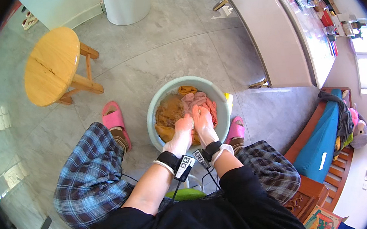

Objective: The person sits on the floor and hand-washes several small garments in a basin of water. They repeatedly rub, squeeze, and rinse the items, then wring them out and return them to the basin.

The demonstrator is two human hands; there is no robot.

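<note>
A pale blue-green basin (152, 117) stands on the floor between my feet, with water and wet laundry in it. My left hand (184, 130) and my right hand (202, 119) are close together over its middle. Both are closed on a pink cloth (194, 99), which bunches up just beyond my fingers; the part inside my grip is hidden. A coral-pink piece of laundry (212, 107) lies at the right, and mustard-yellow fabric (167, 132) sits in the water on the left and near sides. Bands with small black-and-white devices circle both wrists.
Pink slippers (113, 119) are on my feet either side of the basin. Something yellow and white (229, 100) touches its right outer side. A round wooden stool (53, 65) stands far left, a white table (273, 29) far right, a wooden bench (333, 179) nearer right.
</note>
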